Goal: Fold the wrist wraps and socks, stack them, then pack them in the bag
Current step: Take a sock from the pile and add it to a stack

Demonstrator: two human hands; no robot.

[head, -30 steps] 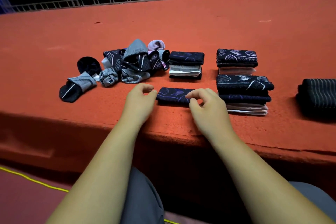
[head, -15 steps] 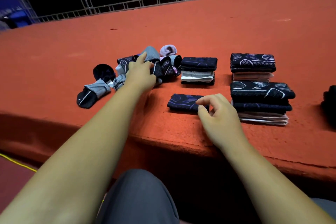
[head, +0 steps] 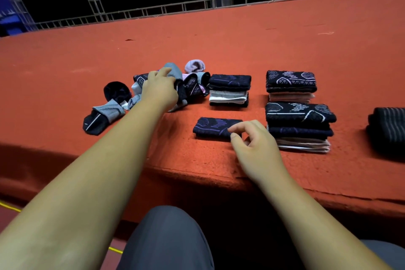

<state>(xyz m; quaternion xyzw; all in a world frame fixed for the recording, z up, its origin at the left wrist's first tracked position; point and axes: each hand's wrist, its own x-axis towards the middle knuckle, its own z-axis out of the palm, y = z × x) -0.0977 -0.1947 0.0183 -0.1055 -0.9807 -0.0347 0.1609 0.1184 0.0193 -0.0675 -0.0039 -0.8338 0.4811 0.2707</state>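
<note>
Head view: left hand (head: 161, 90) on sock pile (head: 192, 86), grip unclear; right hand (head: 256, 144) pinches folded sock (head: 213, 126).

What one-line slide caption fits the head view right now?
Left hand on the unfolded pile, right hand pinching a folded dark piece beside finished stacks.

Socks & folded stacks spread L to R on red carpeted bench (head: 285, 39).
Loose heap of unfolded dark and grey socks (head: 192, 86) at L, w/ left hand (head: 161, 89) on top; one grey-and-black sock (head: 103, 117) lies L-front of heap. Just R of heap: short stack of folded dark and white pieces (head: 229, 93). In front of it, nr bench edge: single folded navy patterned sock (head: 213, 127), right hand (head: 255, 141) pinching its R-front corner. Further R: back stack of folded patterned pieces (head: 290, 85) behind taller front stack (head: 300, 128). Black striped folded wrap (head: 389, 127) far R, well apart.
</note>
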